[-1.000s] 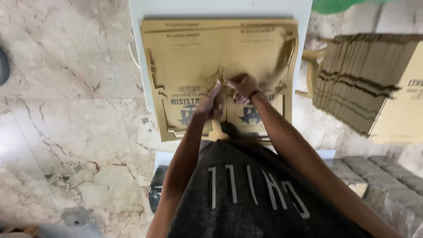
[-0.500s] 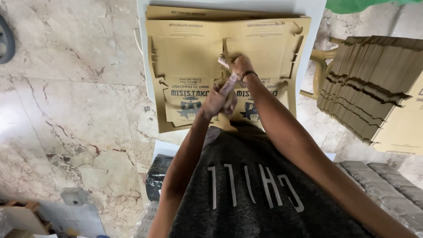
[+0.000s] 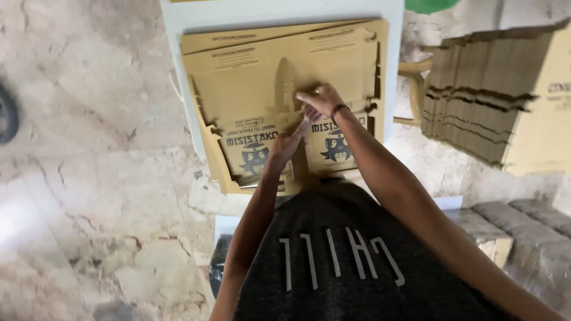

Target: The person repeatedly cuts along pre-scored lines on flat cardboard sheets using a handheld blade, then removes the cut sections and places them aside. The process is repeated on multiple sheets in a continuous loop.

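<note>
2 bare hands, ours, meet over a flat tan die-cut cardboard box blank (image 3: 285, 101) lying on a white table (image 3: 178, 35). Our right hand (image 3: 321, 100) pinches its upright centre flap; our left hand (image 3: 285, 145), nearer us, presses beside it, fingers narrow.

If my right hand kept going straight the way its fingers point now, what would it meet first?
The right hand points left across the flat cardboard box blank. It would probably meet the raised centre fold first, though the hand's height above the blank is hard to judge.
</note>
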